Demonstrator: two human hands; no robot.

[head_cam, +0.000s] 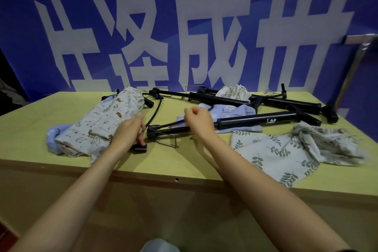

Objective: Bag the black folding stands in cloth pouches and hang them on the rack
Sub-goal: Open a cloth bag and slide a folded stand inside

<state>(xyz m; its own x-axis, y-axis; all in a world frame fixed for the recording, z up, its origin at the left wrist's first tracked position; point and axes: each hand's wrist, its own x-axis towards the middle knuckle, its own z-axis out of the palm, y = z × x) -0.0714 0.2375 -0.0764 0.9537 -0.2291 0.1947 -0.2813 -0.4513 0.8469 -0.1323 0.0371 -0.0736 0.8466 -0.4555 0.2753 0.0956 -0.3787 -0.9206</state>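
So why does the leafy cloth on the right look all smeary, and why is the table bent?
In the head view, the leaf-print pouch smears toward the frame's right edge, likely motion blur; the wide-angle lens bows the table edge; the left hand is slightly blurred; the lighting is soft, with faint shadows.

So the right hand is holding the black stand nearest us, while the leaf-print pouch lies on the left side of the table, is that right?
Not quite. The head view shows the leaf-print pouch lying on the right side of the table, not the left; the pouch on the left has an animal print. The rest holds: the right hand is holding the nearest black stand.
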